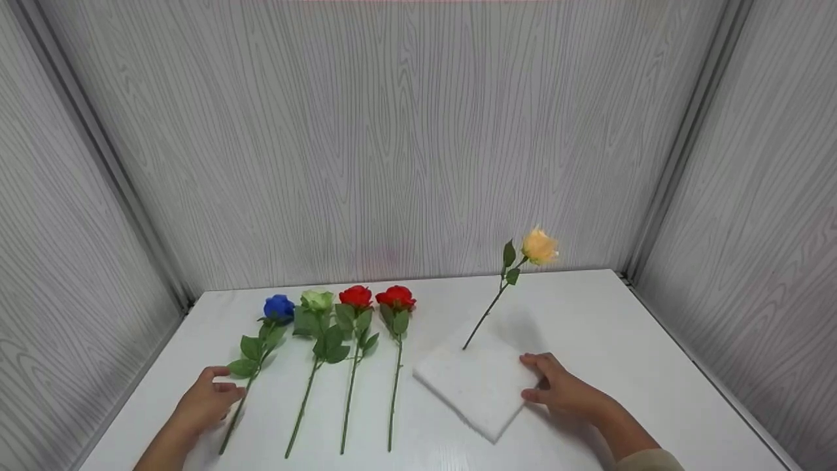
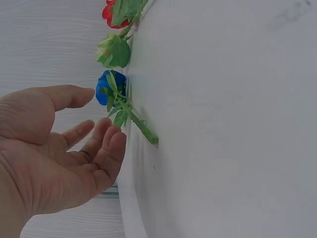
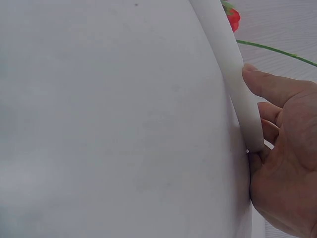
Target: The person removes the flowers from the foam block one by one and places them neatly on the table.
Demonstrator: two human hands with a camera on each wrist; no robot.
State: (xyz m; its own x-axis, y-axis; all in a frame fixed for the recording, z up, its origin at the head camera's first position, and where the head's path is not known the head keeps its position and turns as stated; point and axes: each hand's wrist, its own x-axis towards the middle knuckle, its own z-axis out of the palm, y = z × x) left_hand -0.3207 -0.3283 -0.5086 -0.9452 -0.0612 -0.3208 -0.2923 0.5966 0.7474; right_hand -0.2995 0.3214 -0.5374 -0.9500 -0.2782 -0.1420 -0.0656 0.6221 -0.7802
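A blue rose (image 1: 279, 307) lies on the table with its leafy green stem running toward me. Beside that stem is my left hand (image 1: 208, 400), thumb and fingers parted and nothing gripped, as the left wrist view confirms. My right hand (image 1: 562, 389) holds a flat white foam block (image 1: 474, 386) by its right corner, thumb on the near side and forefinger on the far side. From the block's far part a yellow rose (image 1: 539, 246) rises on its stem, leaning right. In the right wrist view, the thumb (image 3: 270, 85) touches the block's edge.
Right of the blue rose lie a pale green rose (image 1: 317, 301) and two red roses, one (image 1: 356, 297) left of the other (image 1: 396, 297), stems toward me. The white table (image 1: 654, 366) is bounded by wood-grain panels (image 1: 418, 144) at the back and both sides.
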